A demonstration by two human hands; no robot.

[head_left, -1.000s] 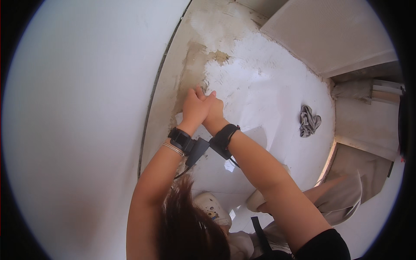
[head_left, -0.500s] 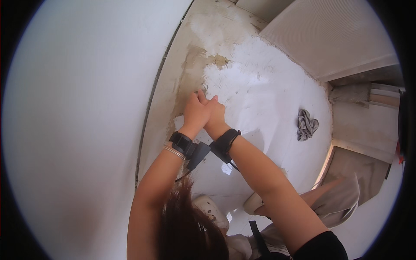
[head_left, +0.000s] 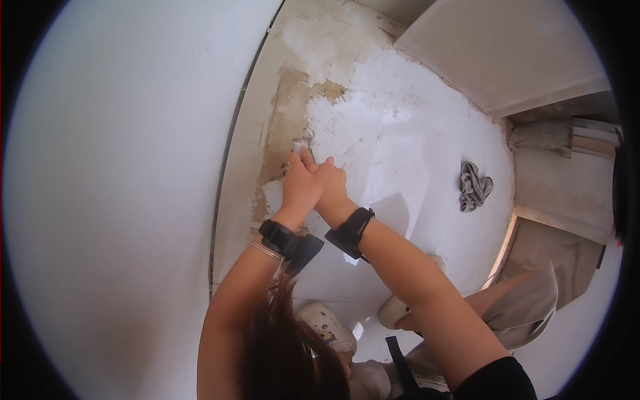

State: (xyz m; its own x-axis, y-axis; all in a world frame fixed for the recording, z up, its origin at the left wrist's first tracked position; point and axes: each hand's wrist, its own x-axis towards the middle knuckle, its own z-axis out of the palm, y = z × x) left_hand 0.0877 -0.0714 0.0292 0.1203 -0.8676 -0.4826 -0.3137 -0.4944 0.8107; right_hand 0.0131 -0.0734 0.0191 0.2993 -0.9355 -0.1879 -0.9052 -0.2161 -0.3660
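Note:
My left hand point(head_left: 300, 188) and my right hand point(head_left: 331, 189) are closed and pressed together low over the floor, arms stretched forward. A small pale flat piece, like a scraper blade point(head_left: 299, 145), juts out just ahead of the left fingers; any handle is hidden in the grip. It meets a brownish, damp-looking patch point(head_left: 283, 110) with ragged edges. White floor surface point(head_left: 373, 120) spreads to the right of that patch. Loose crumbs show around the blade. Which fingers of the right hand touch the tool cannot be seen.
A tall white panel point(head_left: 133, 167) rises on the left, with a dark gap along its foot. A crumpled grey cloth point(head_left: 475, 187) lies on the floor at right. Beyond stands a ribbed pale panel point(head_left: 507, 53). My shoes point(head_left: 327, 325) and dark hair point(head_left: 287, 347) are near below.
Both hands have drawn slightly back toward me, still together. The pale blade and crumbs ahead of the fingers now show more clearly. The whole view has shifted a little.

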